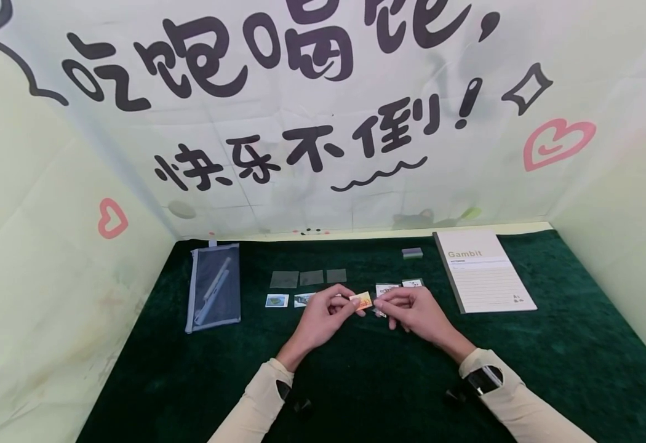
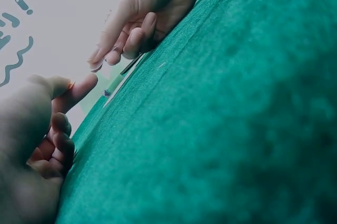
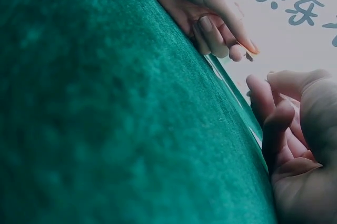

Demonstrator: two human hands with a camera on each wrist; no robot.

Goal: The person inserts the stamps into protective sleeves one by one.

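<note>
My left hand (image 1: 325, 314) pinches a small orange-and-yellow picture card (image 1: 361, 301) between thumb and fingers, above the green cloth. Just right of the card, the thumb and index fingertips of my right hand (image 1: 414, 311) come close together; whether they hold something thin cannot be seen. In the right wrist view the card (image 3: 247, 48) shows edge-on in the left hand (image 3: 205, 13). A blue-green picture card (image 1: 277, 300) lies left of my left hand, beside another picture card (image 1: 303, 299) partly covered by it. Black-and-white cards (image 1: 412, 283) lie behind my right hand.
Three clear rectangular pieces (image 1: 284, 279) lie in a row behind the picture cards. A blue mesh pouch (image 1: 216, 286) with pens stands out at the left. At the right lies a notebook (image 1: 486, 271), with a small purple-and-green block (image 1: 412, 253) near the back edge.
</note>
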